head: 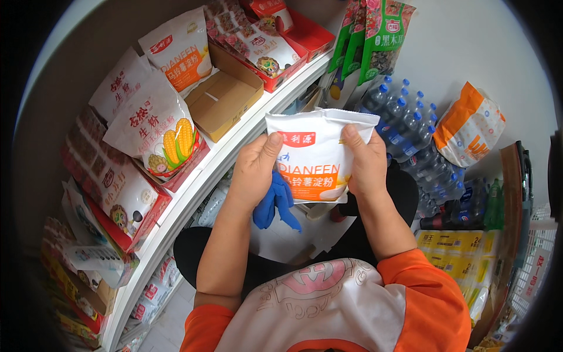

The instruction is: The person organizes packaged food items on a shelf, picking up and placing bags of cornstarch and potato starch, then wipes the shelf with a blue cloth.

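Between my two hands is a white and orange bag of potato starch [314, 152], its printed front facing up at me. My left hand [257, 169] grips the bag's left edge, thumb on the front. A blue cloth [276, 202] hangs below that hand, bunched under its fingers. On the opposite edge, my right hand [366, 160] pinches the bag near its top corner. An open cardboard box [226, 94] sits on the white shelf [184, 176] to the left of the bag. A similar starch bag [178, 50] stands upright behind this box.
Corn starch bags [154, 132] and red boxes of white packets [127, 198] line the shelf. Green bags of dried black fungus [382, 42] hang at its far end. Packs of blue-capped bottles [400, 119] and yellow-wrapped packs [457, 251] are stacked on the right.
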Motion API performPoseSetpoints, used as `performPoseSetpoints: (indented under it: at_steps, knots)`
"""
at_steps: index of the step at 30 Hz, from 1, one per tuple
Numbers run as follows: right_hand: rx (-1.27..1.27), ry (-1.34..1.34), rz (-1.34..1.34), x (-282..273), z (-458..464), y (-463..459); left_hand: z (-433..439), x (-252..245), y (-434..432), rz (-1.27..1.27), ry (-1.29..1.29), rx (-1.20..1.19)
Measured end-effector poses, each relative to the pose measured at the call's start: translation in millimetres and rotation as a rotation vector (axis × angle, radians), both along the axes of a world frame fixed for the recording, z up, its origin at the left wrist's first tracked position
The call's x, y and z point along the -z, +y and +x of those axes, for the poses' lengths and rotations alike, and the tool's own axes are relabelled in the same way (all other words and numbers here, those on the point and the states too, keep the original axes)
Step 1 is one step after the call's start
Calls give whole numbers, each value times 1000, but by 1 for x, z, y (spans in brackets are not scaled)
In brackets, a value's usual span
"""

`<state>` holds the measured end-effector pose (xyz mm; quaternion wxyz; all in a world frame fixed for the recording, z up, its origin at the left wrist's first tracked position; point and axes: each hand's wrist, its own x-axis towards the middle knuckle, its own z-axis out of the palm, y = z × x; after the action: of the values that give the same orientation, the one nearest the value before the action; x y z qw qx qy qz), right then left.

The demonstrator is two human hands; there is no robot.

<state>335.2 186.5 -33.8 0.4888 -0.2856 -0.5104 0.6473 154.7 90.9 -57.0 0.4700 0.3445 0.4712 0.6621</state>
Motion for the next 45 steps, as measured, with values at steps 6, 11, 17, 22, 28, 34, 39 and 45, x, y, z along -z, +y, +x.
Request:
performPoseSetpoints:
  at_steps: [6, 11, 17, 22, 28, 34, 39, 45]
  knots:
    - [103, 159, -55, -19, 1, 12, 3, 1, 2, 2, 115, 327]
    - [96, 181, -68, -27, 0, 14, 5, -4, 0, 11, 281, 432]
    - [43, 158, -27, -30, 2, 17, 5, 2, 2, -43, 230, 503]
    - [-253, 80, 131, -39, 16, 26, 8, 10, 0, 19, 36, 362]
    - [-483, -117, 34, -30, 21, 15, 0, 12, -2, 93, 3, 305]
    - [-339, -69, -54, -24, 16, 15, 0, 15, 1, 88, 3, 320]
    - [-235, -36, -112, -23, 13, 13, -1, 15, 2, 62, 8, 325]
    - [-186, 4, -114, -20, 10, 17, -1, 6, 1, 31, 12, 345]
